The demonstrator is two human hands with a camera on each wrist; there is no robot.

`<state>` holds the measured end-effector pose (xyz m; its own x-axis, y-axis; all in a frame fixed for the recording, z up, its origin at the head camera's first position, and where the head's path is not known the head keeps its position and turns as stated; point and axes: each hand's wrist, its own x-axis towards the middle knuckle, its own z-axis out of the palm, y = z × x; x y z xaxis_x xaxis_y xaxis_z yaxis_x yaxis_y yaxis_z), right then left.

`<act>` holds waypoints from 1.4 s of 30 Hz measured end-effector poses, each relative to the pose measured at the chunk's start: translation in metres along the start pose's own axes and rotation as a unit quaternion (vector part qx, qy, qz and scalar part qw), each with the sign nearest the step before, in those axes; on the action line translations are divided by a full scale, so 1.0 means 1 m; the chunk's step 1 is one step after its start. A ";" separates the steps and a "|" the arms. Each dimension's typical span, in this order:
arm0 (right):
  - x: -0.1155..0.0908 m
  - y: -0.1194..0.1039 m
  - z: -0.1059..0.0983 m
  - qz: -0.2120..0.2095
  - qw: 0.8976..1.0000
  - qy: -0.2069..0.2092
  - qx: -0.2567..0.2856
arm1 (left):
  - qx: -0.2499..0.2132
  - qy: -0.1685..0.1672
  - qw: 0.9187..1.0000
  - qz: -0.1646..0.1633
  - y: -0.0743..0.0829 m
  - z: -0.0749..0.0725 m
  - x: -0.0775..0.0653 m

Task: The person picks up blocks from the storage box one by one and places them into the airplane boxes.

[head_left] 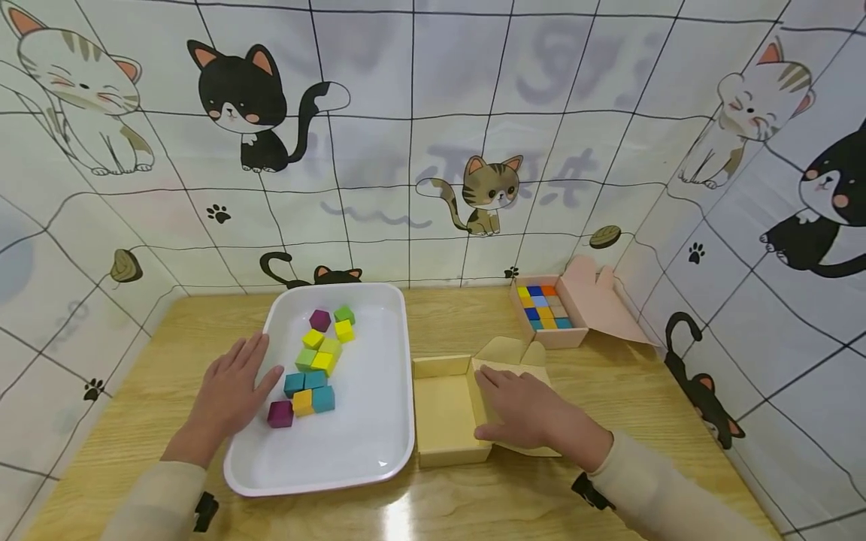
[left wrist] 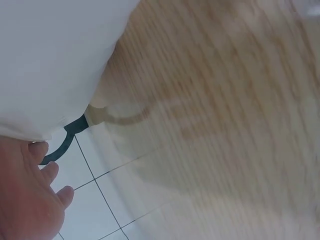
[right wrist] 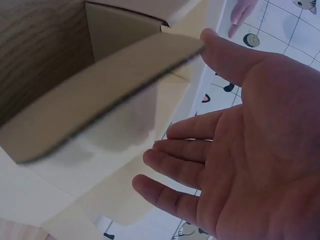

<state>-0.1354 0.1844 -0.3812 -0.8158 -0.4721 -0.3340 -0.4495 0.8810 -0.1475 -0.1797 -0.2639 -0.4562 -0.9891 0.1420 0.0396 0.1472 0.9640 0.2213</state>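
I had the right hand (head_left: 524,409) gripping nothing, fingers extended at the folded-back lid (head_left: 540,373) of a pale-yellow cardboard box (head_left: 453,457); left hand (head_left: 230,394), likewise ungripped, at a white rectangular plastic tray (head_left: 379,443). Purple, green, yellow, blue, orange cubes (head_left: 322,364) lay in-tray. Farther: cube-filled pink cardboard box (head_left: 564,339).

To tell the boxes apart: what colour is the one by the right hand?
Pale yellow box, clearest in the head view.
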 end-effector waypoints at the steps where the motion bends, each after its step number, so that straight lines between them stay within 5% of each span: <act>1: 0.000 -0.001 0.002 0.004 1.000 -0.006 0.006 | 0.005 0.001 1.000 0.001 -0.001 0.000 0.000; 8: 0.004 -0.002 0.016 0.025 0.999 -0.029 0.037 | 0.033 0.007 0.999 0.008 -0.015 -0.003 -0.004; 23: 0.036 -0.003 0.027 0.000 0.999 0.036 -0.003 | 0.050 0.011 0.999 -0.002 -0.047 -0.009 -0.008; 42: 0.086 0.005 0.019 -0.018 0.996 0.047 0.067 | 0.031 -0.015 0.999 -0.014 -0.058 -0.017 -0.005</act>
<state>-0.2005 0.1487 -0.4279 -0.8336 -0.4982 -0.2386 -0.4311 0.8568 -0.2830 -0.1829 -0.3243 -0.4523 -0.9927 0.1205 0.0044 0.1196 0.9796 0.1615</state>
